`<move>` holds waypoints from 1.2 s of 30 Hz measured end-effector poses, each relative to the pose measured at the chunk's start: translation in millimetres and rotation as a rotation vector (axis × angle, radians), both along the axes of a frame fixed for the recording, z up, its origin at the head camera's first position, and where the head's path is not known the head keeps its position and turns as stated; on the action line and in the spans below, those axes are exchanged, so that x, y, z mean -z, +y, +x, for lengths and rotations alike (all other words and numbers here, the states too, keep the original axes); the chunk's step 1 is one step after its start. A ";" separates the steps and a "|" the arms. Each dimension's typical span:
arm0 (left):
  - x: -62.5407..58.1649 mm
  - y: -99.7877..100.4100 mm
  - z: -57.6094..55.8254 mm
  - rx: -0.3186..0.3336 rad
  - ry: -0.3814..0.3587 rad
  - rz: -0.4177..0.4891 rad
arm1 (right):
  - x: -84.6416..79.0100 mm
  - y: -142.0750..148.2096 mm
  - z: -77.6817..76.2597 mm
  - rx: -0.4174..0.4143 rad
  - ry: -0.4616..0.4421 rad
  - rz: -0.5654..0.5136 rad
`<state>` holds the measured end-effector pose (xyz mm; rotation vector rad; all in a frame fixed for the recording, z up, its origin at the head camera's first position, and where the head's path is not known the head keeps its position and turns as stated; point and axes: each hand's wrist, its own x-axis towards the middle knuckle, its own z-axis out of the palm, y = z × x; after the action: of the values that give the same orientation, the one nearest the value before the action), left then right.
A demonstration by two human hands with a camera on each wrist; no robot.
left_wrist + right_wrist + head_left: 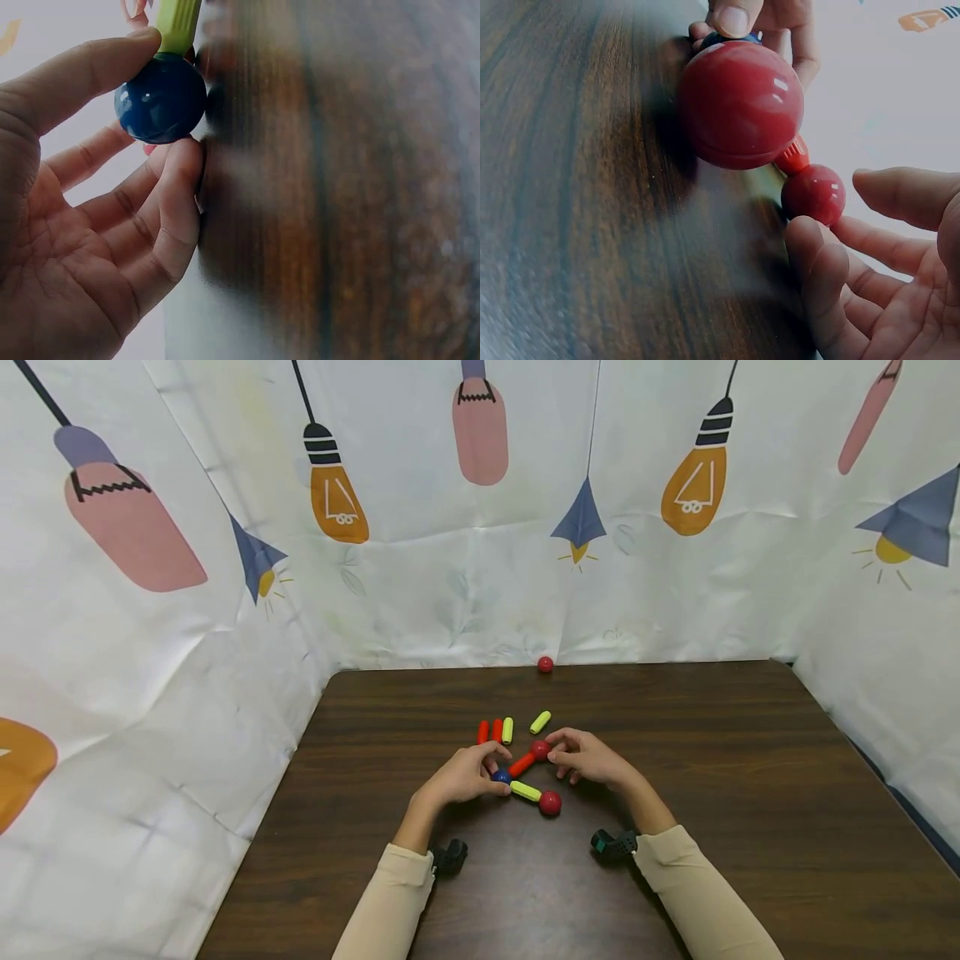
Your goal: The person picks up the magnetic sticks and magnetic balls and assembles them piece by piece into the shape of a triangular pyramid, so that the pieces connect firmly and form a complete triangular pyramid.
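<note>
Thumb and fingers of my left hand [461, 775] pinch a blue ball [160, 101] low over the dark tabletop. From that ball a red rod [521, 765] and a yellow-green rod [526, 791] spread in a V. A red ball [814, 195] caps the red rod's far end; another red ball [739, 105] caps the yellow-green one. My right hand [588, 757] is at the red rod's ball, fingertips beside or touching it, cannot tell which. Its thumb stands apart from that ball in the right wrist view.
Behind the V lie two loose red rods [483, 732] and a yellow-green rod [507, 731] side by side. Another yellow-green rod [540, 722] lies to their right. A loose red ball [545, 664] sits at the wooden table's [390, 710] back edge, before a printed cloth [420, 602].
</note>
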<state>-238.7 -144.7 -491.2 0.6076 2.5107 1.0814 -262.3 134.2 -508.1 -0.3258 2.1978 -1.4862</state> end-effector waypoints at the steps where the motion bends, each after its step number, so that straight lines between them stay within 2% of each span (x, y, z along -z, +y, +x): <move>1: -0.1 0.1 0.1 0.003 -0.001 -0.001 | 0.3 -0.1 0.0 -0.004 0.000 0.000; 10: 0.9 0.1 0.3 0.022 -0.027 0.017 | 5.5 -0.5 -1.4 -0.029 0.024 -0.004; 19: 2.4 2.4 -1.2 0.016 -0.013 -0.001 | 5.4 -0.7 -1.0 -0.051 0.041 -0.021; 26: 5.3 3.4 -1.0 0.013 0.018 -0.022 | 2.5 2.7 -0.2 0.025 0.043 -0.003; 36: 4.9 2.9 -1.2 0.006 0.027 -0.009 | 3.0 10.8 -4.0 0.115 0.120 -0.069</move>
<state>-239.9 -141.9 -496.1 0.6311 2.5336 1.0663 -266.3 145.0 -511.1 -0.3232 2.2972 -1.6461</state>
